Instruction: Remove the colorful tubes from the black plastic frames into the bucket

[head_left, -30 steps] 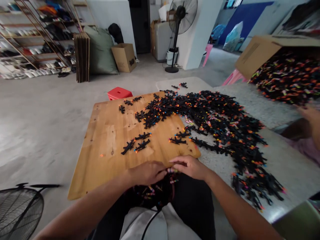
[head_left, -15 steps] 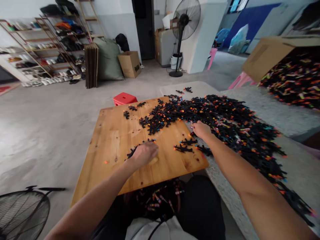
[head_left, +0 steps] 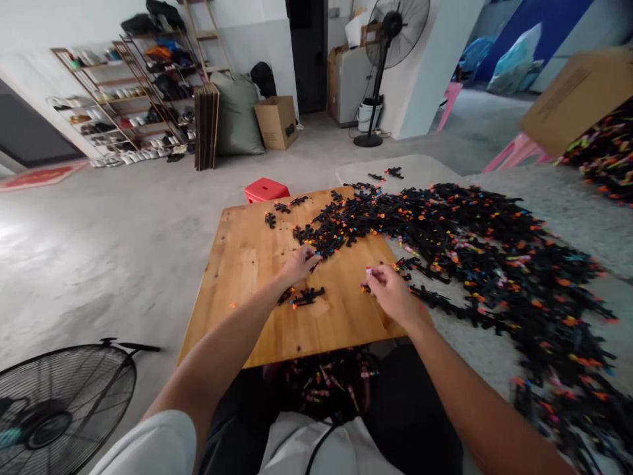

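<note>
Toy guns [head_left: 415, 218]: black, rifle-shaped, some tipped orange or blue.

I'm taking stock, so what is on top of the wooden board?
Loose black toy guns, a small orange bit and part of a larger pile. Whatever lies beneath that pile is covered.

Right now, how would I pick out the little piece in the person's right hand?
Find the big wooden board, then the right hand over its right-hand side. A small piece pokes out of that hand's grip. Unlike the black toy guns lying on the board, it is whitish with a red end.
</note>
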`<state>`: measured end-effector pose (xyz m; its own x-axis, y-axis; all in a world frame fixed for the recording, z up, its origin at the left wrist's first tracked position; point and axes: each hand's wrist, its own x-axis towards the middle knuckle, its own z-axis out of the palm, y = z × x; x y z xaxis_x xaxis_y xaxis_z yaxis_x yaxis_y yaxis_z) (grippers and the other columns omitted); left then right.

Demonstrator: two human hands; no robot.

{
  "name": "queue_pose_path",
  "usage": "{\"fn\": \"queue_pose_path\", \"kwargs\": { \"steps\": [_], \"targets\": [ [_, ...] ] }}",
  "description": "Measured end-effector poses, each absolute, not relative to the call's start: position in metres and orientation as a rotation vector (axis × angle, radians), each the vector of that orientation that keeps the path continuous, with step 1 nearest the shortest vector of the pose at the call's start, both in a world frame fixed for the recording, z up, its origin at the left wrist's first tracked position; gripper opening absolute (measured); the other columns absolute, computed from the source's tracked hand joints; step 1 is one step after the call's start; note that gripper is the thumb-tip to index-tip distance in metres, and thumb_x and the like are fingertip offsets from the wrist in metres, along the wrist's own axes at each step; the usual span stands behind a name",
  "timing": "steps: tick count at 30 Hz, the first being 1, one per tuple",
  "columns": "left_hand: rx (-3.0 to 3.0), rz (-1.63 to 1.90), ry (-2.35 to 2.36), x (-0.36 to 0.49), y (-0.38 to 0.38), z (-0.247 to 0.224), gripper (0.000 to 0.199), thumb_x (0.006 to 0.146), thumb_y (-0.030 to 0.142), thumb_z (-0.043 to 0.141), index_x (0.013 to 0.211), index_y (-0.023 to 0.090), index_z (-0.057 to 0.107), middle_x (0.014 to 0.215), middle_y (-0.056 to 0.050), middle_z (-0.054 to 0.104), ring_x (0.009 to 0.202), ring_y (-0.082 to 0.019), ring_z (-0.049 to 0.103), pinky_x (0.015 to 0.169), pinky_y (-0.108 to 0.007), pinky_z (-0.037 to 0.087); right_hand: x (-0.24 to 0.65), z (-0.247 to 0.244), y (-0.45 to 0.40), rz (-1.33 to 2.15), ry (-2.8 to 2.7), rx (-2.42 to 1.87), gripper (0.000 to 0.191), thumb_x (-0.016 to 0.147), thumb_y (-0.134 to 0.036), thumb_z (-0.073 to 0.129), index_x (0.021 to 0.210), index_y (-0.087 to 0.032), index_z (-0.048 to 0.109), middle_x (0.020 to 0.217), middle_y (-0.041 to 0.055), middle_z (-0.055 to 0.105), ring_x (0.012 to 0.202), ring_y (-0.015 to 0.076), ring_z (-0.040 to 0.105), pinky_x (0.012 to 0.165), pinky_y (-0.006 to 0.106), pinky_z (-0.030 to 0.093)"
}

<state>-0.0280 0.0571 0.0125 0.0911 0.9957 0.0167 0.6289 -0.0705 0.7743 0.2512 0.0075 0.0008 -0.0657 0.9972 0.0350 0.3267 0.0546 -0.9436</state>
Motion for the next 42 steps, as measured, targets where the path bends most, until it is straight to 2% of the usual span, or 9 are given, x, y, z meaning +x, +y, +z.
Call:
{"fn": "queue_pose_path", "kwargs": {
  "steps": [2,4,6,9,17,26,34,38,42],
  "targets": [
    [1.502,1.006,1.539,-0.022,0.050,0.022,0.031,0.098,0.047,0.053,0.088,0.019,0.060,0.071,-0.003,0.065,0.066,-0.015,0.057,0.065,-0.026,0.049,0.230,0.000,-0.018,1.238,-1.387,-1.286,0.041,0.089,-0.060,0.067,0.098,-0.020,0.063,0.083,0.0050,0.074,0.059,0.0155,0.062,0.049,0.025,0.048],
    [1.168,1.262,1.404,-0.009,0.040,0.030,0.031,0.095,0.049,0.057,0.090,0.018,0.060,0.071,-0.003,0.067,0.062,-0.013,0.057,0.061,-0.024,0.048,0.209,0.002,-0.039,1.386,-1.279,-1.189,0.043,0.087,-0.061,0.070,0.099,-0.020,0.064,0.080,0.0032,0.073,0.054,0.0126,0.057,0.043,0.023,0.043],
    [0.919,1.438,1.297,0.008,0.031,0.035,0.031,0.091,0.048,0.065,0.096,0.018,0.063,0.075,-0.002,0.069,0.061,-0.012,0.058,0.059,-0.023,0.047,0.190,0.007,-0.054,1.487,-1.185,-1.100,0.042,0.086,-0.059,0.073,0.099,-0.021,0.065,0.080,0.0025,0.072,0.053,0.0113,0.055,0.042,0.022,0.042],
    [0.761,1.555,1.250,0.034,0.019,0.041,0.035,0.092,0.050,0.063,0.107,0.019,0.064,0.085,-0.003,0.072,0.064,-0.013,0.062,0.053,-0.021,0.044,0.172,0.018,-0.065,1.538,-1.088,-1.012,0.039,0.083,-0.056,0.077,0.097,-0.021,0.067,0.079,0.0019,0.072,0.054,0.0113,0.055,0.042,0.021,0.043],
    [0.711,1.576,1.141,0.059,-0.001,0.051,0.032,0.098,0.053,0.053,0.109,0.024,0.047,0.091,-0.001,0.070,0.063,-0.015,0.069,0.047,-0.021,0.048,0.184,0.025,-0.064,1.408,-1.021,-1.016,0.036,0.083,-0.052,0.078,0.096,-0.021,0.067,0.069,-0.0024,0.065,0.050,0.0106,0.052,0.042,0.022,0.043],
    [0.762,1.579,1.146,0.064,-0.008,0.054,0.031,0.101,0.055,0.049,0.110,0.025,0.042,0.095,-0.002,0.071,0.064,-0.015,0.070,0.047,-0.021,0.049,0.196,0.026,-0.064,1.366,-1.070,-1.027,0.035,0.082,-0.051,0.079,0.091,-0.020,0.068,0.060,-0.0040,0.061,0.046,0.0107,0.051,0.042,0.023,0.043],
    [0.783,1.588,1.138,0.067,-0.012,0.052,0.027,0.104,0.052,0.046,0.110,0.026,0.042,0.096,-0.002,0.070,0.070,-0.016,0.072,0.055,-0.026,0.057,0.195,0.031,-0.060,1.588,-0.735,-0.954,0.029,0.070,-0.041,0.085,0.082,-0.021,0.068,0.059,-0.0048,0.061,0.039,0.0092,0.049,0.033,0.021,0.038],
    [0.790,1.624,1.150,0.069,-0.015,0.050,0.027,0.105,0.051,0.045,0.110,0.026,0.040,0.090,-0.001,0.068,0.067,-0.016,0.071,0.054,-0.026,0.056,0.195,0.033,-0.060,1.654,-0.622,-0.936,0.027,0.067,-0.038,0.085,0.081,-0.021,0.069,0.059,-0.0051,0.062,0.040,0.0083,0.051,0.034,0.019,0.039],
    [0.828,1.662,1.188,0.069,-0.017,0.049,0.030,0.105,0.054,0.044,0.111,0.026,0.039,0.095,-0.003,0.070,0.072,-0.017,0.072,0.055,-0.027,0.055,0.194,0.036,-0.060,1.709,-0.530,-0.960,0.026,0.065,-0.035,0.087,0.078,-0.020,0.070,0.059,-0.0044,0.062,0.040,0.0080,0.051,0.035,0.019,0.040]
  ]
}}
